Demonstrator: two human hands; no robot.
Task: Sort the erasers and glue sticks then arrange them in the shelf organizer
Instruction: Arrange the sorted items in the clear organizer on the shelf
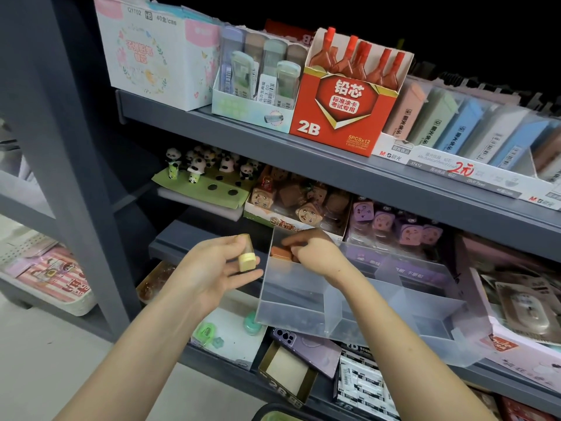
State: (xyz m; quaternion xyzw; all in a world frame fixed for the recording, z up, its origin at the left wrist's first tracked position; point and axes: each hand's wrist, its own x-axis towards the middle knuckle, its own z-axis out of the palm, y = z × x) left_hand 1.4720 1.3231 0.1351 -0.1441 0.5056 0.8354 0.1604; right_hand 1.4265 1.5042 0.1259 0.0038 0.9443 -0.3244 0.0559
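The left hand (212, 268) is gripping a yellow-capped glue stick (246, 254) between thumb and fingers, holding it just left of the organizer wall. An orange eraser (280, 251) is sitting in the back-left compartment. The right hand (317, 253) is reaching in there, with its fingers curling round the eraser. The clear shelf organizer (303, 299) is resting tilted on stock on the lower shelf.

yellow glue stick (246, 254), likely erasers (280, 252) in organizer (299, 291)
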